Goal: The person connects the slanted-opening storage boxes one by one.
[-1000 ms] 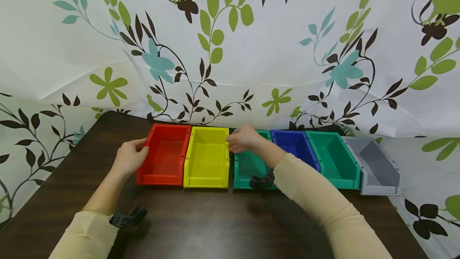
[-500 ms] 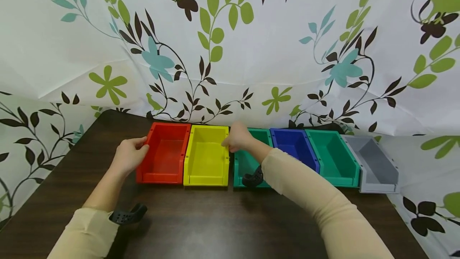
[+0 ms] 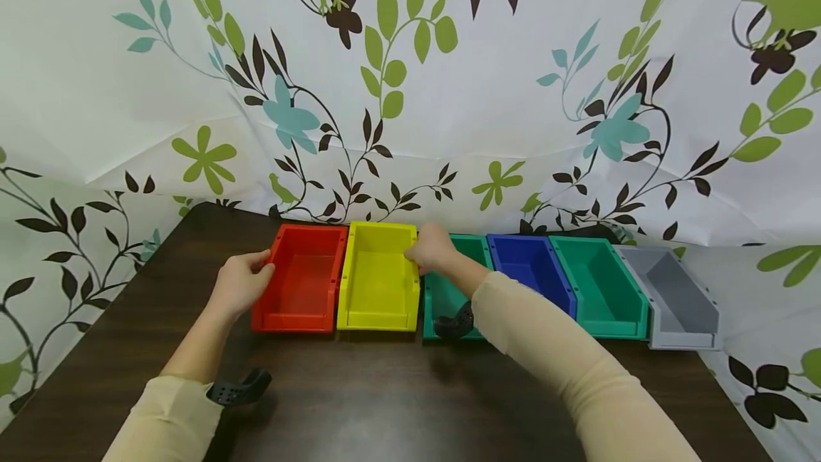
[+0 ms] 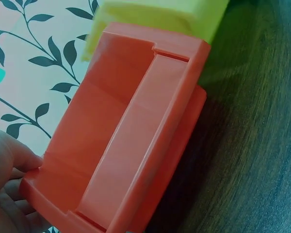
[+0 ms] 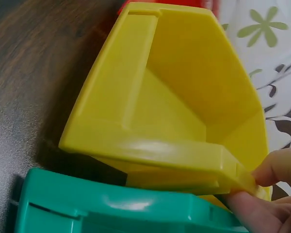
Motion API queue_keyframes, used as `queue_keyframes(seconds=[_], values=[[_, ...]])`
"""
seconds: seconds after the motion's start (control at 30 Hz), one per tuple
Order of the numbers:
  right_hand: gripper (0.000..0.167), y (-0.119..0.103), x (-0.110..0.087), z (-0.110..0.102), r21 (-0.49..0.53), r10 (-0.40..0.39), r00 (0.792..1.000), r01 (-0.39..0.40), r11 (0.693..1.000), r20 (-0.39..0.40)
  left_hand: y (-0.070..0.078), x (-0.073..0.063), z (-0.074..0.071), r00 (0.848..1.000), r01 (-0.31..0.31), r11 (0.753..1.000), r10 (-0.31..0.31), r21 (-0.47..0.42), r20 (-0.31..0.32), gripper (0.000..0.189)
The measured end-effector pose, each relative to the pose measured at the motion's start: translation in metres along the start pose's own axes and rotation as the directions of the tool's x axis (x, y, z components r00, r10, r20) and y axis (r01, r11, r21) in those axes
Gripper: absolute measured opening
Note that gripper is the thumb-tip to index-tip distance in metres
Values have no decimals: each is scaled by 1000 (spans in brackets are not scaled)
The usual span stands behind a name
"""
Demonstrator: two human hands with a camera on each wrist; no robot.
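Note:
At the left end of a row of plastic bins, my left hand [image 3: 242,282] pinches the left side wall of the red bin [image 3: 301,284]. In the left wrist view, the thumb [image 4: 26,158] lies over the red rim while the other fingers go round outside. My right hand [image 3: 436,248] grips the yellow bin [image 3: 381,273] by the back part of its right rim. The right wrist view shows thumb and finger closed on that yellow edge. The yellow bin's back edge stands slightly higher than the red one's. Next to it, the near green bin [image 3: 442,298] is partly hidden by my right forearm.
Further right in the row stand a blue bin [image 3: 532,269], another green bin [image 3: 606,291] and a grey bin [image 3: 673,298]. All rest on a dark wood table [image 3: 359,398]. A leaf-patterned cloth [image 3: 410,127] hangs right behind the bins.
My right hand has moved left onto the yellow bin's rim and taken hold of it. The yellow bin has risen slightly at the back. My left hand stays on the red bin.

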State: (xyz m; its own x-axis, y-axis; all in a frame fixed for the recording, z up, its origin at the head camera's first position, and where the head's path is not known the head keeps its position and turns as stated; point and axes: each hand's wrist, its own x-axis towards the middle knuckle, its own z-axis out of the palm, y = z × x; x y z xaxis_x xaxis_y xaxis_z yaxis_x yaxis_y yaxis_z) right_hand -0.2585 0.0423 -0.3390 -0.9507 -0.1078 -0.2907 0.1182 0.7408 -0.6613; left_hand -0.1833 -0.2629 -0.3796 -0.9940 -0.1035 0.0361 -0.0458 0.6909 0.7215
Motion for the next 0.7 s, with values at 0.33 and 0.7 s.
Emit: queue_keyframes(seconds=[0.33, 0.7], values=[[25, 11, 0, -11, 151, 17, 999, -23, 988, 39, -1, 1, 0, 1000, -2, 1000, 2, -13, 3, 46], [28, 8, 0, -12, 133, 33, 998, -40, 990, 54, -4, 1, 1, 1000, -13, 1000, 13, -23, -7, 45]])
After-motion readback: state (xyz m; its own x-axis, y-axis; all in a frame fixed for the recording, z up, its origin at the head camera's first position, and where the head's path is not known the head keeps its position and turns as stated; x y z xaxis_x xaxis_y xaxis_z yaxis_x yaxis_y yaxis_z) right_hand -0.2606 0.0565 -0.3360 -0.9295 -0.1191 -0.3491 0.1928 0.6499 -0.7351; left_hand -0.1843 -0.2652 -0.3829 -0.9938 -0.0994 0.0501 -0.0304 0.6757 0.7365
